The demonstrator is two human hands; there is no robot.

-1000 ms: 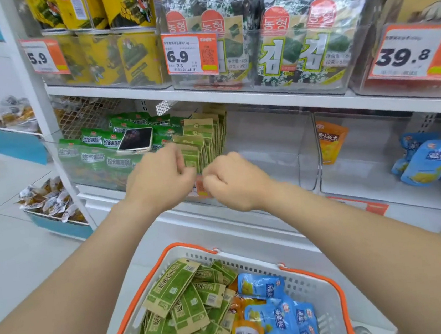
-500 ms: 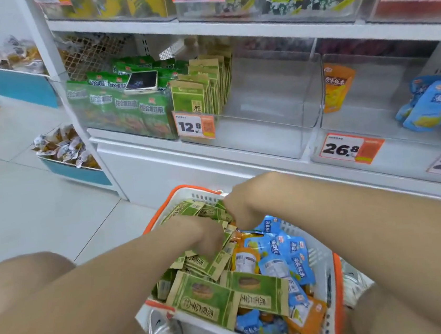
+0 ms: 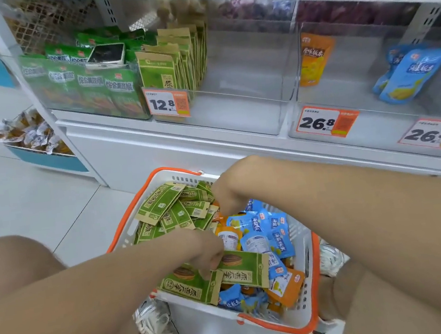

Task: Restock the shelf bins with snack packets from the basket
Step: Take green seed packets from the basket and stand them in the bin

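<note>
Pinching two green packets [image 3: 215,277] at the near edge of the basket [image 3: 302,242], the left hand [image 3: 210,253] gathers stock that matches the half-filled middle bin [image 3: 248,103] above. Further in, the right hand [image 3: 228,193] digs among the green packets at the far side; its fingers are hidden, so I cannot tell its grip.

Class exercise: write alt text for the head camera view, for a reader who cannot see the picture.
Seen from above, a person's two hands reach into a white basket with orange handles, full of green, blue and orange snack packets. The left hand grips a green packet; the right hand digs among others. Behind stand clear shelf bins, partly stocked, with orange price tags.
</note>
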